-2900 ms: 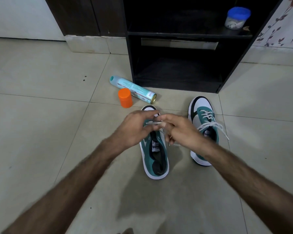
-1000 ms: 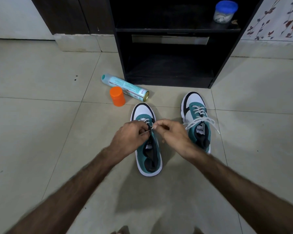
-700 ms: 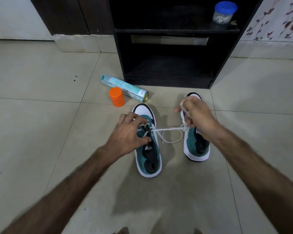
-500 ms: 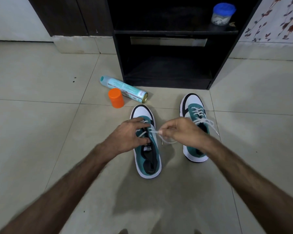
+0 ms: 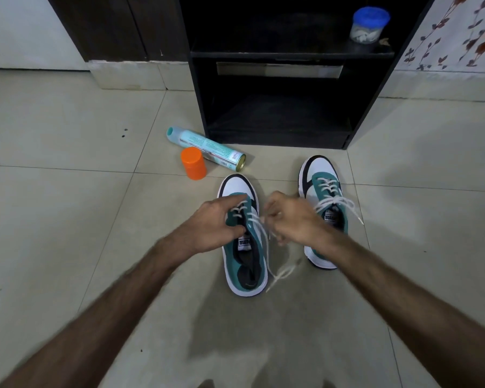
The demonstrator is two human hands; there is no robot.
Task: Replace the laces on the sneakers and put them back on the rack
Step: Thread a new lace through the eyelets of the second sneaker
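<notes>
Two green and white sneakers stand on the tiled floor with toes toward the black rack (image 5: 277, 135). The left sneaker (image 5: 245, 264) is partly laced near the toe. My left hand (image 5: 210, 224) grips its upper by the eyelets. My right hand (image 5: 289, 217) pinches the white lace (image 5: 263, 236), whose loose end trails to the floor beside the heel. The right sneaker (image 5: 324, 189) is laced, partly hidden behind my right wrist.
A teal spray can (image 5: 205, 148) lies on the floor left of the rack, an orange cap (image 5: 193, 163) standing beside it. A blue-lidded jar (image 5: 368, 23) sits on the rack's upper shelf. The rack's lower shelf holds nothing.
My right hand pulled the lace out to the right, then came back beside the left sneaker. The lace now hangs slack with its end on the floor. My left hand stayed on the sneaker.
</notes>
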